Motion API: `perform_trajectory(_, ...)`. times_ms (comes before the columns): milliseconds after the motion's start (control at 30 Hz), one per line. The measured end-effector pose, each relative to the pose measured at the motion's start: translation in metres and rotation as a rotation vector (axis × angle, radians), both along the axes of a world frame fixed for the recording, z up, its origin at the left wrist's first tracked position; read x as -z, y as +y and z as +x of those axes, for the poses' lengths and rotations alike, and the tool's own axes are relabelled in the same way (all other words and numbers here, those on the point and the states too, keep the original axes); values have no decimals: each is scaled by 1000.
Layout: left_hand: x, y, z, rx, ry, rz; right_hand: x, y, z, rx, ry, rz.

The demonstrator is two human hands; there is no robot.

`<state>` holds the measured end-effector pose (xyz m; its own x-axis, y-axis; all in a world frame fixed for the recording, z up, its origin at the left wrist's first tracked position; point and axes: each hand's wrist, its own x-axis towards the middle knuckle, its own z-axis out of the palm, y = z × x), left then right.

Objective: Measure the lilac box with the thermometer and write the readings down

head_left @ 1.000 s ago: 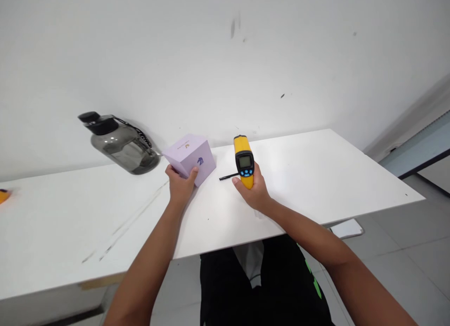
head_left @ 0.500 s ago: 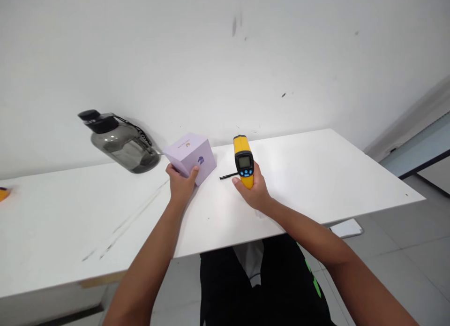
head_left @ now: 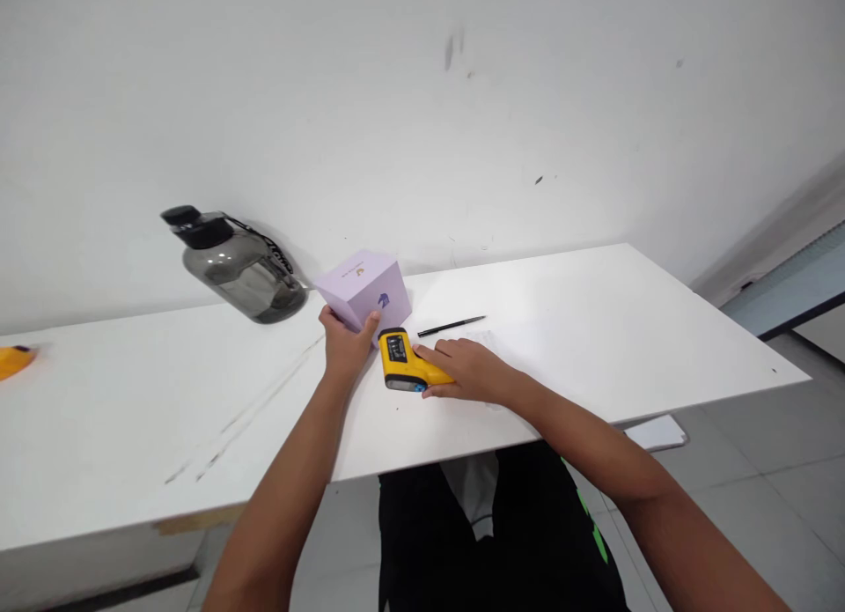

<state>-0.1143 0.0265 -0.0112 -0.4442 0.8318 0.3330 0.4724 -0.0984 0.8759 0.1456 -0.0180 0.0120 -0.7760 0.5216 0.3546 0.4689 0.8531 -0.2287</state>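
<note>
My left hand grips the near left side of a lilac box, thumb on its front face beside a dark blue logo. A yellow and black infrared thermometer is held by its handle in my right hand. It is tipped on its side, its body close in front of the box and its label facing up. The small screen points toward me and shows only in part. Just beyond my right hand a black pen lies on the white table.
A grey see-through bottle with a black cap and strap stands left of the box by the wall. At the table's far left is a yellow-orange object, partly cut off. A white flat object shows below the front edge.
My right hand has turned the thermometer from upright to its side and brought it left and nearer, in front of the box. The whole pen now shows. My left hand keeps its hold.
</note>
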Motion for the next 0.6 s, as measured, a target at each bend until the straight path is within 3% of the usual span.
perform_trajectory(200,2,1,-3,12,-4,2,8,0,-6,10,-165,112)
perform_trajectory(600,1,1,-2,20,2,-7,19,-1,-18,15,-204,64)
